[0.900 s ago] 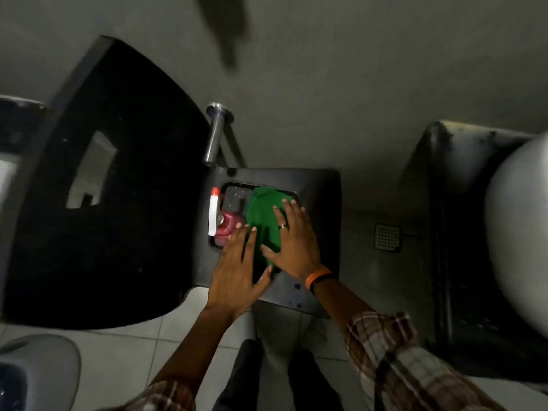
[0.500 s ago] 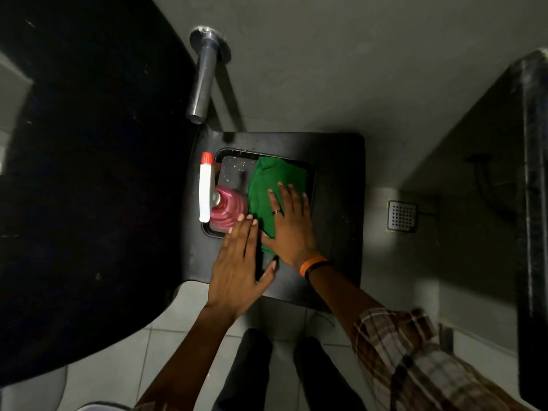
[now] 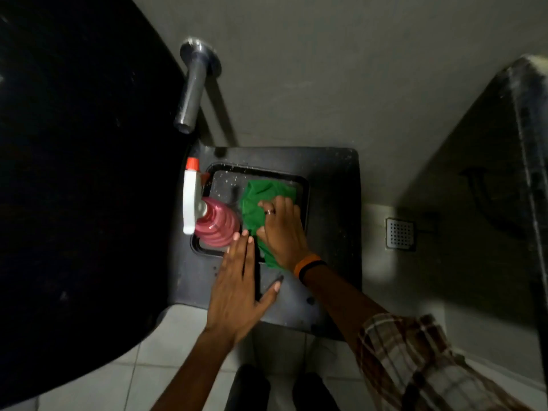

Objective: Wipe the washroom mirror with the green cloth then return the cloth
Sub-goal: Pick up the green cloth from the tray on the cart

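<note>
The green cloth (image 3: 254, 200) lies bunched in the right half of a shallow recessed tray (image 3: 304, 188) on top of a black stand (image 3: 332, 221). My right hand (image 3: 283, 229) rests on the cloth with its fingers curled into the fabric; a ring and an orange-and-black wristband show on it. My left hand (image 3: 237, 292) lies flat on the stand's near edge with its fingers straight. Its fingertips sit at the tray's near rim, beside the cloth, and it holds nothing. The mirror is not in view.
A pink spray bottle (image 3: 218, 225) with a white trigger head and red nozzle stands in the tray's left half, close to my left fingertips. A dark counter (image 3: 89, 173) fills the left. A metal pipe (image 3: 192, 93) sticks out of the wall. Right: a floor drain (image 3: 400, 234) and a dark ledge (image 3: 527, 143).
The view has tipped down and closed in on the stand. My right fingers went from flat on the cloth to curled into it. My left hand stays flat beside it.
</note>
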Demonstrator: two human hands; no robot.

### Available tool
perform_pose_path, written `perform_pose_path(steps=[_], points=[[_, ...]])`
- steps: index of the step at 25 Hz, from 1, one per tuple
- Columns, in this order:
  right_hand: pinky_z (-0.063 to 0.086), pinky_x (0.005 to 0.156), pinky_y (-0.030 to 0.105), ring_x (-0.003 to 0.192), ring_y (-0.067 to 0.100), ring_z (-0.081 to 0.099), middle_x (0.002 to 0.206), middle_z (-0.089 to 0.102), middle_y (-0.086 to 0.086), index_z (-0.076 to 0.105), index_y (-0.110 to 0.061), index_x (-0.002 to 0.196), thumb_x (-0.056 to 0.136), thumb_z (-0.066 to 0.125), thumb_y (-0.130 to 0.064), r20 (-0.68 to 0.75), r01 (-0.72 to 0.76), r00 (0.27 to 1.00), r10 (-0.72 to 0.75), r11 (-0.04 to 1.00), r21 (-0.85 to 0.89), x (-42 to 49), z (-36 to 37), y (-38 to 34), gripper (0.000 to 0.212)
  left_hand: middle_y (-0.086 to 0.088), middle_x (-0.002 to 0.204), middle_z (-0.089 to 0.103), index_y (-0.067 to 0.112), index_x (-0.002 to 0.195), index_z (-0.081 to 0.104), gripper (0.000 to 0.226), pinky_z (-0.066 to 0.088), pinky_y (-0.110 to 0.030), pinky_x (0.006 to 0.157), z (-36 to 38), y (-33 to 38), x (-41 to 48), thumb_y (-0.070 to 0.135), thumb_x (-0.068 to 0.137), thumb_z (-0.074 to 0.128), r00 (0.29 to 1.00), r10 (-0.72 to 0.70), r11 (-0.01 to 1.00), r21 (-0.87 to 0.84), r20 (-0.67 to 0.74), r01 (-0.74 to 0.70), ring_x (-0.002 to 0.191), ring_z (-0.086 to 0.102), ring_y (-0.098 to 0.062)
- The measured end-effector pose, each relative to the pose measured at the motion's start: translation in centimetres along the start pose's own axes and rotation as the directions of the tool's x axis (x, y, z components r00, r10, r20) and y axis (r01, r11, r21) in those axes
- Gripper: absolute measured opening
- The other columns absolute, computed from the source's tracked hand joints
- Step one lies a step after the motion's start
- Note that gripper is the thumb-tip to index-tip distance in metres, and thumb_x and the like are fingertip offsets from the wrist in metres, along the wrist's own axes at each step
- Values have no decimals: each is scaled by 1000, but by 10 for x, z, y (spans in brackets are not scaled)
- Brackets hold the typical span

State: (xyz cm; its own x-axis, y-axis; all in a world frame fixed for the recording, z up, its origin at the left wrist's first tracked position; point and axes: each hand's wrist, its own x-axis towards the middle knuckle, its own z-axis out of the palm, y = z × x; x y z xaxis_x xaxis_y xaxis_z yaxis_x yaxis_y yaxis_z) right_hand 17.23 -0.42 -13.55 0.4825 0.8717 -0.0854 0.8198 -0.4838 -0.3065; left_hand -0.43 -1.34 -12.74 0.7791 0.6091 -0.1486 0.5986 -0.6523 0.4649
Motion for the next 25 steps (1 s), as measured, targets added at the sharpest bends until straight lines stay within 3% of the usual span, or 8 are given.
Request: perform_pose_path(steps=[2,5,9,11,13,15,20,25], points=[[42,95,44,111,33,52,118,57,15,59,-11,126,93,52,-21,-47,-59,997,64,993,99,-6,-29,-2,35,-23,183,17,2,177,14,108,0,-27,143,-29,28,-7,66,98,50,985,112,994,9,-134,-111,180,-5,-20],[47,94,47,106,35,56,114,59,18,60,-7,125,94,32,-31,-133,-11,991,23,996,86,-26,-98,-11,48,-29,171,44,-7,168,32,108,13,-32,135,-98,85,-12,63,91,61,916,270,962,51,-296,-267,178,6,-19],[48,85,38,94,28,57,100,65,12,67,-11,111,78,53,-27,-393,14,920,-13,1000,1,-38,-240,-39,40,-26,172,41,-14,153,48,97,4,-27,141,-240,161,10,72,114,26,784,329,941,118,-527,-316,176,13,-26],[57,72,30,92,20,46,103,58,4,56,-20,113,54,77,-25,-509,35,861,-18,999,24,-33,-330,-58,63,-21,184,35,-14,147,49,97,4,-25,141,-321,193,33,71,116,14,664,408,905,178,-626,-387,174,20,-28],[57,69,28,92,18,41,107,43,-1,48,-24,115,44,80,-27,-670,94,739,-69,996,1,-30,-430,-74,78,-30,169,50,-13,145,43,94,13,-29,139,-408,226,56,72,115,17,511,510,839,271,-692,-471,181,-1,-15],[47,83,34,95,20,40,110,42,0,47,-23,118,60,63,-34,-832,138,545,-109,990,-40,-24,-524,-86,61,-33,158,53,-13,150,41,95,20,-36,132,-481,258,74,73,113,21,389,586,776,353,-711,-522,180,-10,-10],[36,94,39,101,25,42,110,53,13,46,-19,122,75,53,-31,-970,157,198,-140,981,-110,-14,-737,-102,50,-32,172,37,-14,169,35,104,7,-34,139,-629,355,113,72,114,19,121,670,654,506,-732,-562,179,-18,-9],[38,86,34,98,25,41,111,43,8,47,-15,122,76,57,-28,-971,5,-119,-207,978,-209,-14,-905,-78,49,-33,175,36,-12,166,35,96,-1,-34,141,-719,456,137,69,115,27,-48,699,601,622,-714,-501,173,13,-34]])
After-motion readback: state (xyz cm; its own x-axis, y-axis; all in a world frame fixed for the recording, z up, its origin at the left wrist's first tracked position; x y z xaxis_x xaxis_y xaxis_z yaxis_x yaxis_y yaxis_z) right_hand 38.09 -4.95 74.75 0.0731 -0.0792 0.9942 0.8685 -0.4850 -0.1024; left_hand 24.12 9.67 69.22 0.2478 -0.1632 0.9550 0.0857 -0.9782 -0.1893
